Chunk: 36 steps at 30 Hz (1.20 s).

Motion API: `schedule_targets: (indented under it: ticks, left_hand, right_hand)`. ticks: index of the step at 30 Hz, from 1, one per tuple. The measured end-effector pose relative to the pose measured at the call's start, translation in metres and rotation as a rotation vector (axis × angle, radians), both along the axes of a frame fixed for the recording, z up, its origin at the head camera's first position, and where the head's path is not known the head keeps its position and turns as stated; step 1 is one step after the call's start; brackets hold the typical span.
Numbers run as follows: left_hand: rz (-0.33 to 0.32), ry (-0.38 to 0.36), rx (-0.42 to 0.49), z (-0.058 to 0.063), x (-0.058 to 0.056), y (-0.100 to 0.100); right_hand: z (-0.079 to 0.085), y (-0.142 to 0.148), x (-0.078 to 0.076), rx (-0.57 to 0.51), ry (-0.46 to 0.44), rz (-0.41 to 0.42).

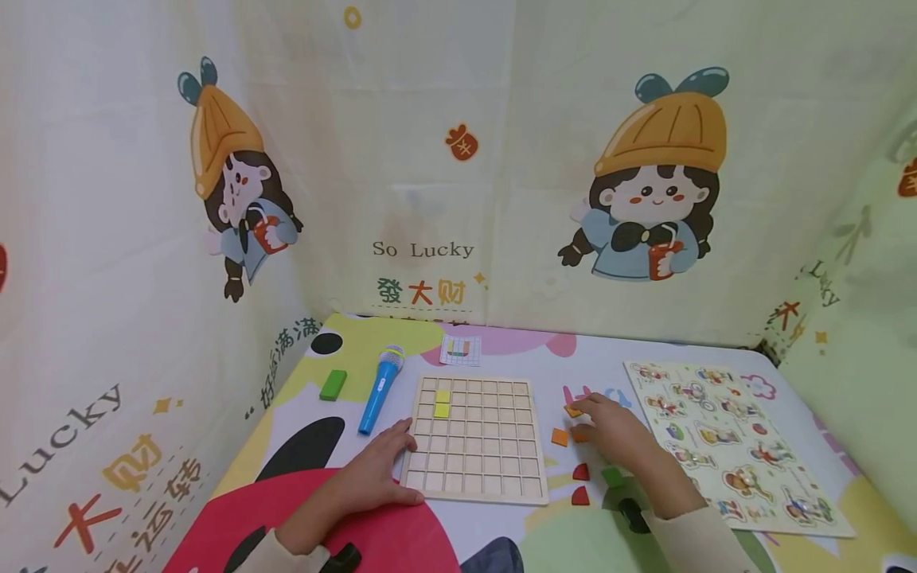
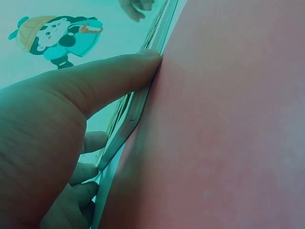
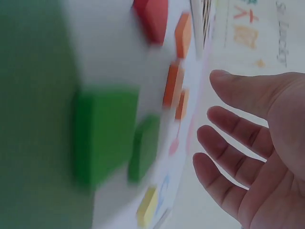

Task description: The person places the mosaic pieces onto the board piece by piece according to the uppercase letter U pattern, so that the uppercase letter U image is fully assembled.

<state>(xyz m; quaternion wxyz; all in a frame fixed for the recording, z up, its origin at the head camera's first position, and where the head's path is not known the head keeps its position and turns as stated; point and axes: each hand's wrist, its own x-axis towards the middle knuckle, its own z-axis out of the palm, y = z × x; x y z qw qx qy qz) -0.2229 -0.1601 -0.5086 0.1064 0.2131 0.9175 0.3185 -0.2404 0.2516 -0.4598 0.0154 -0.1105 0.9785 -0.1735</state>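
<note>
A wooden grid board (image 1: pixel 494 463) lies on the table, with two yellow squares (image 1: pixel 442 403) in cells of its upper left part. My left hand (image 1: pixel 376 469) rests at the board's near left corner. Its thumb (image 2: pixel 119 76) lies straight along one edge, the other fingers along the left side. Over several small orange squares (image 1: pixel 559 437) right of the board hovers my right hand (image 1: pixel 618 434). In the right wrist view its fingers (image 3: pixel 228 157) are spread and loosely bent, with nothing between them, apart from the orange pieces (image 3: pixel 173 85).
Red quarter-circle pieces (image 1: pixel 580 496) and a green block (image 1: pixel 613 477) lie near the right wrist. A blue toy microphone (image 1: pixel 380 390), another green block (image 1: pixel 333 385) and a pattern card (image 1: pixel 470 351) sit left and behind. A picture puzzle board (image 1: pixel 752 509) lies at right.
</note>
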Motion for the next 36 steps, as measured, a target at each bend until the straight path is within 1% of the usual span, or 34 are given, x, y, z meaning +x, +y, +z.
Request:
schedule_targets:
  ticks: [3, 6, 10, 13, 15, 21, 24, 31, 36]
  left_hand:
    - [-0.005, 0.004, -0.011, -0.001, -0.001, 0.0]
    - [-0.005, 0.004, -0.018, 0.0, 0.0, 0.0]
    - [-0.007, -0.001, -0.021, 0.001, 0.001, -0.002]
    - [-0.023, 0.002, -0.019, -0.001, 0.0, -0.004]
    - [-0.033, 0.003, -0.019, -0.002, -0.001, -0.006]
    - [-0.042, -0.001, -0.016, -0.003, -0.003, -0.009]
    - [-0.044, -0.001, -0.01, -0.004, -0.003, -0.011]
    - [-0.044, 0.004, 0.005, -0.006, -0.003, -0.012]
    - [-0.047, 0.02, 0.019, -0.005, -0.002, -0.012]
  right_hand:
    - [0.0, 0.016, 0.004, 0.017, -0.003, -0.025]
    - [0.0, 0.028, 0.006, 0.038, -0.024, -0.044]
    - [-0.002, 0.039, 0.007, 0.044, -0.068, -0.082]
    - [-0.005, 0.046, 0.008, 0.049, -0.095, -0.114]
    - [-0.006, 0.051, 0.008, 0.057, -0.101, -0.118]
    - [-0.006, 0.059, 0.012, 0.074, -0.065, -0.098]
    - [-0.004, 0.061, 0.013, 0.082, -0.061, -0.097]
    - [0.0, 0.065, 0.015, 0.106, -0.105, -0.119]
    - [-0.003, 0.067, 0.01, 0.109, -0.142, -0.138]
